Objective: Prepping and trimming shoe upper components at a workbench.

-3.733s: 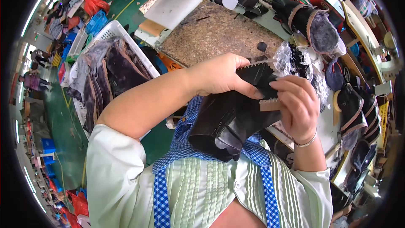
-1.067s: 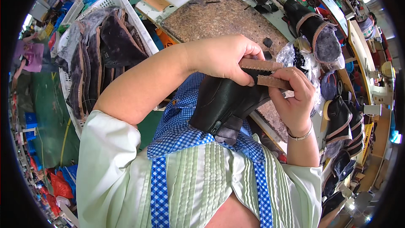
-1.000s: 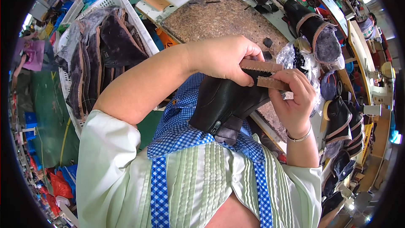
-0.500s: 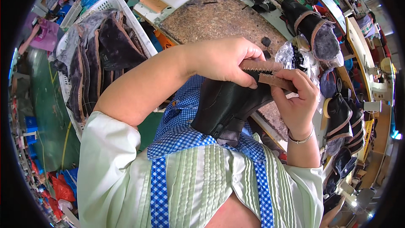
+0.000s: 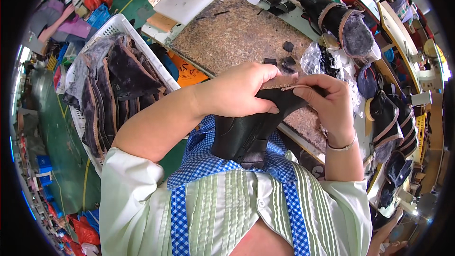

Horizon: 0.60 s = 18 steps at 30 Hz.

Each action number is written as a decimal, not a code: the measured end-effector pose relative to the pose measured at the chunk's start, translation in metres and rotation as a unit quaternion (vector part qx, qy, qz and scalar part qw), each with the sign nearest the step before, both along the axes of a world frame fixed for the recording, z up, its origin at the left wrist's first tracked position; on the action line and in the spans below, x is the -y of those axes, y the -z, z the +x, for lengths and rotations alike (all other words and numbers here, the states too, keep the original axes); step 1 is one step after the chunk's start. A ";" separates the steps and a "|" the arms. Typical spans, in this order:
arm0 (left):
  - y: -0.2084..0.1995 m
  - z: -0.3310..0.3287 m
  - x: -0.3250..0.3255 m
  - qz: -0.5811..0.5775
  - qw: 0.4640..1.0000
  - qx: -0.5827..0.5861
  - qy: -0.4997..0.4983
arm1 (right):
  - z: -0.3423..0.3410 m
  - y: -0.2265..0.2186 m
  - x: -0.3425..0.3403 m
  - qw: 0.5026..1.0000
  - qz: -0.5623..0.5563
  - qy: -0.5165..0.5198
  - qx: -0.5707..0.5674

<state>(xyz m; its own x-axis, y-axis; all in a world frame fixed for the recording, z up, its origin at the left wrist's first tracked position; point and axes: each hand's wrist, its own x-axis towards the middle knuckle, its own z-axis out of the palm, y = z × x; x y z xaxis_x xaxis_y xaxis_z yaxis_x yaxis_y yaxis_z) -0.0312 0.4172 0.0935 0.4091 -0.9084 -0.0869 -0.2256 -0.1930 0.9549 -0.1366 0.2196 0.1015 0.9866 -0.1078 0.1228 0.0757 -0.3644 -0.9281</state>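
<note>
A black leather boot upper (image 5: 242, 135) lies over my lap, its lower part against the blue checked apron (image 5: 196, 159). My left hand (image 5: 237, 90) is closed on the upper near its far end, thumb on the black leather. Beside those fingers runs a brown edge (image 5: 279, 82) with zigzag stitching. Thumb and forefinger of my right hand (image 5: 327, 102) pinch a thin brown strip at this edge; whether the strip is joined to the upper along its whole length I cannot tell.
A worn brown work board (image 5: 237, 33) lies on the table ahead, with black scraps and crumpled clear plastic (image 5: 311, 59). On my left a white basket (image 5: 170, 78) holds dark fleece-lined pieces. More black boot uppers (image 5: 385, 119) lie to my right. Another person's arm (image 5: 57, 22) shows far left.
My right hand has shifted slightly, and the brown strip it pinches now shows edge-on instead of broad side. My left hand still grips the upper. The whole view has moved a little.
</note>
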 end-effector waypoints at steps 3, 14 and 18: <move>0.001 0.001 0.002 0.027 0.999 0.018 0.004 | 0.004 0.001 0.002 0.997 0.060 -0.010 -0.051; -0.002 0.000 0.005 -0.059 0.996 -0.048 0.038 | 0.002 0.006 -0.012 0.978 -0.134 0.043 0.153; 0.005 -0.001 0.007 -0.066 0.991 -0.102 0.050 | 0.003 0.006 -0.012 0.980 -0.122 0.056 0.147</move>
